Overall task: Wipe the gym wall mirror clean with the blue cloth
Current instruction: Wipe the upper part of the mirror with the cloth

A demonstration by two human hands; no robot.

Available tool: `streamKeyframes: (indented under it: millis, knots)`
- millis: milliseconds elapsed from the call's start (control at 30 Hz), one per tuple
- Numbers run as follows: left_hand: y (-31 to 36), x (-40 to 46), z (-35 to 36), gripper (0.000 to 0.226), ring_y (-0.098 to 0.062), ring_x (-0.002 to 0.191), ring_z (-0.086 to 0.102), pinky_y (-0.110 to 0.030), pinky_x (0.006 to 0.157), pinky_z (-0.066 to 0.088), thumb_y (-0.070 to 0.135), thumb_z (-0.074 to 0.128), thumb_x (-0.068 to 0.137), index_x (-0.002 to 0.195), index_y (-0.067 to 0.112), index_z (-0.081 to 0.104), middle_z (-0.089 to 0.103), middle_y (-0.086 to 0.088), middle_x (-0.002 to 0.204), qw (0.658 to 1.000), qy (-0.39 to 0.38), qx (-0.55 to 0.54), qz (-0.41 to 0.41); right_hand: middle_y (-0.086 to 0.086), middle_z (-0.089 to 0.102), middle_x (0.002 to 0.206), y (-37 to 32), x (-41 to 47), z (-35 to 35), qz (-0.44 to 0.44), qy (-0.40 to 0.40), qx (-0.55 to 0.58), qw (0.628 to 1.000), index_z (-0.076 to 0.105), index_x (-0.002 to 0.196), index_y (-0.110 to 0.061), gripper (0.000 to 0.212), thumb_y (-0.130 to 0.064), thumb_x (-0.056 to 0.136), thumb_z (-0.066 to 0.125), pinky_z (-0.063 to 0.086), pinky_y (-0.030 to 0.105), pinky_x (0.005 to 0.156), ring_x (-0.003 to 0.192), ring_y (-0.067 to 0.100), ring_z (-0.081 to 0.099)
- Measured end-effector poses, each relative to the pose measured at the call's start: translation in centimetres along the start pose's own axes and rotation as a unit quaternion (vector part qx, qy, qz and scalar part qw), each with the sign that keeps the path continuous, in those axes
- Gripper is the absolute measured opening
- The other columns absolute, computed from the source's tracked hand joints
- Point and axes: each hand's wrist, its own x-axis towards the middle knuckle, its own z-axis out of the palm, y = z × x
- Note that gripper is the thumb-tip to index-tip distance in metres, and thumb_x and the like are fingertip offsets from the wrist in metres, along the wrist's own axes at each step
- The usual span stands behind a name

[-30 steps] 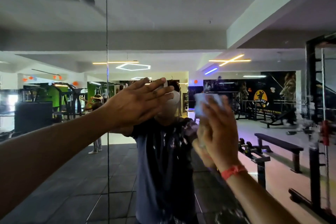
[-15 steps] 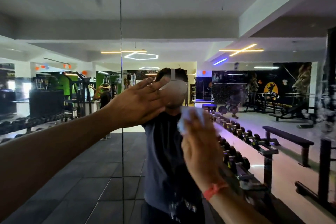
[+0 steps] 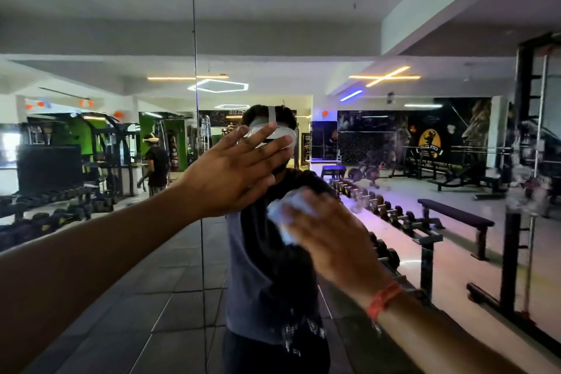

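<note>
Mirror (image 3: 91, 24) fills the view, two panels w/ a vertical seam (image 3: 197, 161) left of centre. Wipe underway, judged part done: smears or droplets show low centre and far right; most of glass looks clear, but streaks hard to tell. Reflected gym only: bench (image 3: 455, 215), dumbbell rack (image 3: 379, 206); nothing stands btwn person and glass. Left hand (image 3: 230, 179) flat, fingers spread, apparently braced on glass by the seam. Right hand (image 3: 328, 240), blurred, presses cloth (image 3: 285, 215) to glass below it; fingers look straight, exact hold cannot tell.
</note>
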Motion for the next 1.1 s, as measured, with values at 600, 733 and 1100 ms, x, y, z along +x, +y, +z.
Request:
streamKeyframes:
  millis: [600, 733, 1100]
  knots:
    - [0.3, -0.3, 0.3, 0.057, -0.028, 0.158, 0.012, -0.057, 0.122, 0.023, 0.037, 0.031, 0.107, 0.161, 0.017, 0.029, 0.022, -0.003, 0.169, 0.999, -0.031, 0.000, 0.020, -0.010, 0.026, 0.166, -0.1, -0.4, 0.7, 0.137, 0.057, 0.012, 0.989, 0.042, 0.153, -0.023, 0.057, -0.006, 0.100, 0.054, 0.044, 0.059, 0.109, 0.156, 0.028, 0.021]
    - [0.8, -0.2, 0.7, 0.058, -0.027, 0.158, 0.011, -0.057, 0.122, 0.024, 0.037, 0.032, 0.107, 0.161, 0.015, 0.028, 0.021, -0.005, 0.169, 1.000, -0.015, -0.009, 0.018, 0.003, 0.045, 0.158, 3.4, -1.6, -1.7, 0.038, 0.000, -0.050, 0.998, 0.052, 0.148, -0.022, 0.042, -0.017, 0.106, 0.052, 0.039, 0.053, 0.114, 0.151, 0.028, 0.034]
    - [3.0, 1.4, 1.0, 0.060, -0.027, 0.158, 0.013, -0.054, 0.124, 0.024, 0.033, 0.039, 0.106, 0.161, 0.012, 0.027, 0.022, -0.006, 0.169, 0.999, -0.016, -0.020, 0.019, -0.012, 0.034, 0.163, 4.6, -3.0, -1.7, 0.150, 0.074, -0.012, 0.986, 0.050, 0.145, -0.028, 0.052, -0.010, 0.097, 0.059, 0.035, 0.058, 0.116, 0.155, 0.023, 0.024]
